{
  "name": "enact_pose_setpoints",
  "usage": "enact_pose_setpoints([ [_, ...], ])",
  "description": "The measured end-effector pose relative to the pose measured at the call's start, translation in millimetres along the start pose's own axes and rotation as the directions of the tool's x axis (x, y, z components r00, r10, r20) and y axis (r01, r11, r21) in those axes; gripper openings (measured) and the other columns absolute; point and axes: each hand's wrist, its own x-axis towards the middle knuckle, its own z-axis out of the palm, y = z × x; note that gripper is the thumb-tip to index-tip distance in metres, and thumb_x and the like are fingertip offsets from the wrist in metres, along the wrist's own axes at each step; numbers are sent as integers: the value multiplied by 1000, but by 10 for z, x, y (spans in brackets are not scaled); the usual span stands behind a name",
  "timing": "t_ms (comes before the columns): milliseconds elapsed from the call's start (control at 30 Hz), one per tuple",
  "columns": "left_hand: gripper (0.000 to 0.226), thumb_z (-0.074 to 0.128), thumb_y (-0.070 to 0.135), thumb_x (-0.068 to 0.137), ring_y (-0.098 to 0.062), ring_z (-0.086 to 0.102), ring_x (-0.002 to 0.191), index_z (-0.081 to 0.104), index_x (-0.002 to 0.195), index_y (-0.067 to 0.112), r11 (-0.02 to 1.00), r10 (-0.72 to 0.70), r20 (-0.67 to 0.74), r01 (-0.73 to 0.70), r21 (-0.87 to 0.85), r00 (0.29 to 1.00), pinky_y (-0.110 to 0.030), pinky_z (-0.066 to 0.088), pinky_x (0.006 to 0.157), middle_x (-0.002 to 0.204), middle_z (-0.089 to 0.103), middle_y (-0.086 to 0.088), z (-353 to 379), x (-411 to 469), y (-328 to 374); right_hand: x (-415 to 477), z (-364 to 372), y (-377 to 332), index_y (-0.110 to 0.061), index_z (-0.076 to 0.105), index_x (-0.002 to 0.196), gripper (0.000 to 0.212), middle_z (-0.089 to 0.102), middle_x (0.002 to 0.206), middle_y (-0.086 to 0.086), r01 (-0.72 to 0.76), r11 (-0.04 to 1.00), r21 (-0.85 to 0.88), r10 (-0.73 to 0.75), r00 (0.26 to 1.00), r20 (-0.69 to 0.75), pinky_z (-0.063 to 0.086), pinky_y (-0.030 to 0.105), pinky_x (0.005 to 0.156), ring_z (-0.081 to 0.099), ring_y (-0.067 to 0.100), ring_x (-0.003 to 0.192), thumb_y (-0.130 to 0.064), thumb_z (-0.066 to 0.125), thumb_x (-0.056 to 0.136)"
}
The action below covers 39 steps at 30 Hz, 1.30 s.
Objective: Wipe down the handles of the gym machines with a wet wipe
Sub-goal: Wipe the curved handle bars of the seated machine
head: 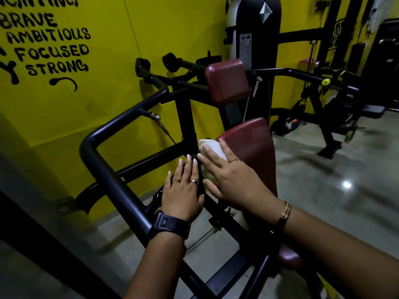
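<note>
Yellow wall (90, 117) with black lettering fills the upper left; glossy grey floor (323, 180) at right, more black machines upper right. Left hand (183, 190) flat, fingers straight, holds nothing, over the black frame at centre. Right hand (233, 180) lies spread flat on the wet wipe (212, 147), at the maroon pad's (250, 143) edge. Risk: the ungripped wipe slips off; the bent tube handle (112, 182) at left may get skipped.
</note>
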Motion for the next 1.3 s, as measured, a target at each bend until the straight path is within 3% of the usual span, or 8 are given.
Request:
enact_pose_setpoints([
  [133,79,34,42,101,-20,-23,147,-22,151,18,1000,2,4,-2,17,1000,-41,-4,120,157,-31,-2,4,2,-1,28,35,12,-8,62,127,50,55,137,13,109,988,-110,-104,994,46,40,53,106,39,44,134,-33,60,83],
  [267,81,36,42,100,-19,-23,147,-23,150,19,1000,2,0,-2,12,1000,-40,-5,120,157,-32,-1,12,0,-7,-170,27,-15,-9,70,116,48,63,127,12,159,975,-153,-158,987,13,39,51,107,43,41,132,-32,36,90],
  [433,82,38,42,100,-19,-23,147,-22,151,18,1000,4,-11,-4,5,1000,-40,-4,120,157,-31,-1,16,-1,-12,-544,-65,-13,-13,66,123,44,59,133,8,127,988,-87,-135,987,-92,43,46,104,45,41,130,-30,42,90],
  [567,83,39,41,99,-20,-22,147,-22,151,19,1000,-2,-17,2,3,1000,-41,-4,120,157,-30,-1,15,-13,4,-797,-137,23,-24,17,154,79,14,161,9,-87,984,155,75,994,80,47,36,97,45,31,133,-42,50,84],
  [667,84,39,41,99,-20,-23,147,-23,151,18,1000,-7,-9,7,8,1000,-42,-4,121,157,-31,-1,17,-16,11,-791,-188,10,-36,-31,144,96,-20,160,-6,-263,924,276,199,950,240,49,37,92,39,22,138,-56,44,87],
  [733,85,40,42,99,-20,-23,147,-23,151,18,1000,-9,-5,9,14,1000,-42,-3,120,157,-32,-2,15,-16,11,-675,-249,11,-40,-39,137,98,-24,157,-13,-327,881,343,228,927,298,40,36,102,26,14,144,-59,45,90],
  [1033,84,38,43,99,-20,-24,146,-24,150,18,1000,-7,13,7,27,1000,-42,-4,120,156,-33,-1,7,-4,11,1,-173,119,-26,-5,154,88,-3,162,-6,-281,847,451,168,947,276,25,43,117,9,9,147,-52,52,92],
  [1300,83,37,44,100,-20,-24,147,-23,151,19,1000,-7,13,7,26,1000,-41,-3,121,156,-33,-1,4,3,14,-75,-5,-1,-6,47,140,60,43,148,12,-25,998,-62,25,1000,13,41,43,104,46,37,131,-37,55,89],
])
